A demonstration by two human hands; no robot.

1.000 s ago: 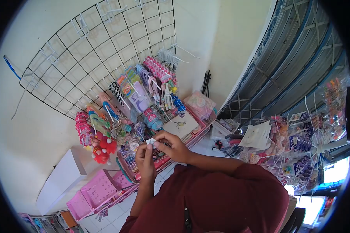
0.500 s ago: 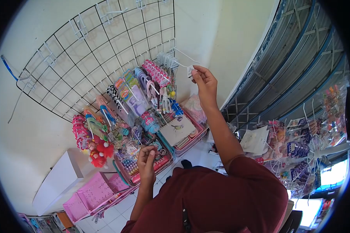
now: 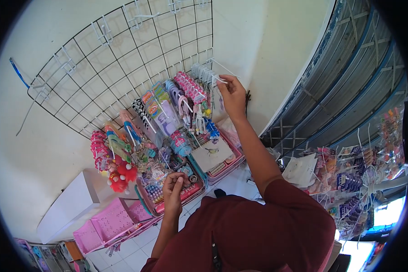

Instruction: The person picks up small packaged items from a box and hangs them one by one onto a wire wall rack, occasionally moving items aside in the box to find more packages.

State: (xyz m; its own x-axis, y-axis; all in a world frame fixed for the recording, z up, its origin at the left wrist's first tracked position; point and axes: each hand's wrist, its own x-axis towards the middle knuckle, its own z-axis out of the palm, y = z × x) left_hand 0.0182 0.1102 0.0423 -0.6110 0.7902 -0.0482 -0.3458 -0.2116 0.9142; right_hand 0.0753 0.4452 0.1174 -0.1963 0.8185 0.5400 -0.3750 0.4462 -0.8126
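My right hand [image 3: 234,96] is raised at the right end of the rack, thumb and fingers pinched at the front end of a white hook. Between the fingertips and the hook is a small white card [image 3: 214,81], partly hidden by the fingers. White cards [image 3: 201,70] with small accessories hang further back along that hook. Lower down, my left hand [image 3: 172,192] is held with curled fingers in front of a basket of hair accessories [image 3: 191,190]. Whatever those fingers may hold is hidden.
A black wire grid [image 3: 136,59] on the wall carries hooks with pink hair ties [image 3: 191,87] and other packets. Below are a second basket with a bird-printed card [image 3: 212,153] and pink crates [image 3: 111,221]. Packaged goods [image 3: 349,181] hang at right beside a metal shutter [image 3: 326,95].
My right hand has brought the small white card from in front of the hook onto or against its end. The view has shifted slightly; my left hand stays curled over the basket.
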